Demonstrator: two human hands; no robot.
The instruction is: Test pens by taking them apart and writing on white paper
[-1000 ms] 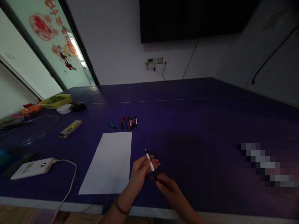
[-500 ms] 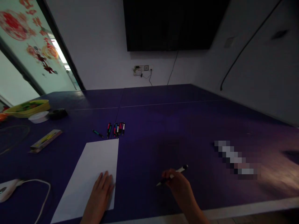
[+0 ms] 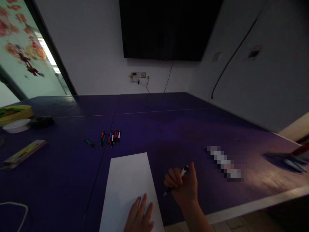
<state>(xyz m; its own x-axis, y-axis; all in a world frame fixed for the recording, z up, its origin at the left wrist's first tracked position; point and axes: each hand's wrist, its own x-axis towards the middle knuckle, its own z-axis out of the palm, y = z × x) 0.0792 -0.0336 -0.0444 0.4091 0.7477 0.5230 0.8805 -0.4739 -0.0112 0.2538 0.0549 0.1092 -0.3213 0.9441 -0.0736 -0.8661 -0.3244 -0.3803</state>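
While my left hand point(image 3: 140, 216) lies spread on the near part of the paper point(image 3: 129, 175), my right hand point(image 3: 182, 187) curls around 1 pen point(image 3: 184, 170), just right of the paper; other pens point(image 3: 112, 138) lie left, past its far edge.

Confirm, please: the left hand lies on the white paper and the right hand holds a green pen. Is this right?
Not quite: the pen in the right hand is white and black, not green, as the head view shows. The left hand lies on the white paper.
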